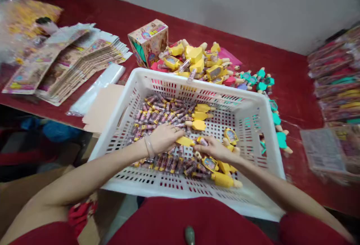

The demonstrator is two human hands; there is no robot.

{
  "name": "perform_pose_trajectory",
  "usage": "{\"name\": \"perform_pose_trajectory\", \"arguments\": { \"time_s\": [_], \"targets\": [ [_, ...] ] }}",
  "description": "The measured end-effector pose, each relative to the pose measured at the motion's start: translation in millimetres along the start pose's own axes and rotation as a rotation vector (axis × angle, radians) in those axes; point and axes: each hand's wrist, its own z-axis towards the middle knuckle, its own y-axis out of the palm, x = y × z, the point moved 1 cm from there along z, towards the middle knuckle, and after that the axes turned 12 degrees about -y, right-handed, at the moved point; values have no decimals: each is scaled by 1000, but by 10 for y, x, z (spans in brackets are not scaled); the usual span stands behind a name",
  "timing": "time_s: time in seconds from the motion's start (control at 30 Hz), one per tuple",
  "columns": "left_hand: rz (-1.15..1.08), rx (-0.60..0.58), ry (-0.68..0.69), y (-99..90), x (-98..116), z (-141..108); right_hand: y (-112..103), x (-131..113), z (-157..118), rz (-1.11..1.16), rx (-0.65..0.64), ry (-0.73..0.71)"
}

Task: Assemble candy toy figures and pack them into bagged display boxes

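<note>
Over the middle of a white perforated basket (253, 102), my left hand (164, 138) is closed on a flat yellow piece (185, 141). Close to its right end, my right hand (210, 148) pinches a small tube with a yellow end (201, 141). Many small purple-brown tubes with yellow caps (168, 162) lie under and around my left hand. Yellow pieces with pale handles (200, 116) rest in the basket behind the hands, and more yellow pieces (223, 179) lie beside and below my right wrist.
Behind the basket are a patterned box (154, 44) and a pile of yellow pieces (197, 59). Teal pieces (261, 84) lie at its right. Folded printed cartons (81, 61) and clear bags (98, 87) sit left on the red table (112, 9). Packed items (340, 84) are stacked far right.
</note>
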Motion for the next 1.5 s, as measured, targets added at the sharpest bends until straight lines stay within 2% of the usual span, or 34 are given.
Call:
{"name": "perform_pose_trajectory", "arguments": {
  "time_s": [0.1, 0.2, 0.3, 0.37, 0.43, 0.5, 0.57, 0.67, 0.73, 0.8, 0.83, 0.9, 0.93, 0.97, 1.0, 1.03, 1.07, 1.1, 1.2, 1.27, 1.3, 1.33, 1.37, 1.43, 1.5],
  "targets": [
    [-393, -320, -183, 34, -66, -10, -23, -75, -5, -272, 190, -155],
    [-733, -600, -273, 38, -80, -30, -46, -180, -30, -411, 329, -300],
    [-868, -721, -278, 4, -45, -65, -70, -286, -73, -425, 388, -381],
    [-791, -674, -232, -26, -4, -97, -79, -337, -101, -353, 405, -374],
    [-525, -466, -132, -49, 40, -130, -76, -354, -113, -162, 400, -258],
    [-158, -201, 18, -44, 83, -157, -54, -326, -100, 133, 347, -37],
    [153, -11, 179, 1, 113, -170, -8, -257, -65, 499, 250, 231],
    [356, 120, 339, 95, 107, -141, 59, -127, 8, 993, 62, 529],
    [330, 135, 320, 126, 72, -97, 59, -55, 49, 1096, -18, 571],
    [156, 56, 157, 119, 15, -47, 7, -12, 69, 916, 25, 460],
    [6, -38, 45, 109, -18, -27, -32, -7, 66, 734, 77, 354],
    [-361, -325, -155, 86, -72, -2, -112, -35, 32, 290, 203, 86],
    [-532, -491, -212, 74, -87, 1, -141, -66, 3, 90, 253, -49],
    [-660, -635, -233, 61, -93, -2, -158, -101, -31, -62, 285, -169],
    [-730, -725, -227, 47, -93, -9, -165, -137, -63, -153, 305, -257],
    [-735, -739, -199, 34, -88, -17, -163, -169, -89, -181, 316, -299],
    [-679, -674, -155, 23, -81, -25, -156, -192, -106, -153, 324, -283],
    [-566, -542, -97, 18, -70, -33, -144, -203, -110, -71, 327, -205],
    [-51, -50, 154, 51, -17, -60, -63, -158, -67, 448, 243, 229],
    [213, 122, 306, 121, 8, -61, 6, -94, -22, 836, 86, 460],
    [275, 144, 343, 159, 9, -50, 28, -59, -2, 950, 5, 519],
    [291, 139, 335, 189, -1, -32, 38, -23, 12, 974, -49, 541],
    [268, 115, 279, 208, -22, -9, 35, 13, 22, 899, -65, 526],
    [115, -5, 79, 209, -86, 37, 4, 70, 27, 528, -9, 395],
    [-142, -206, -162, 180, -164, 65, -12, 93, 13, 90, 44, 219]
  ]
}}
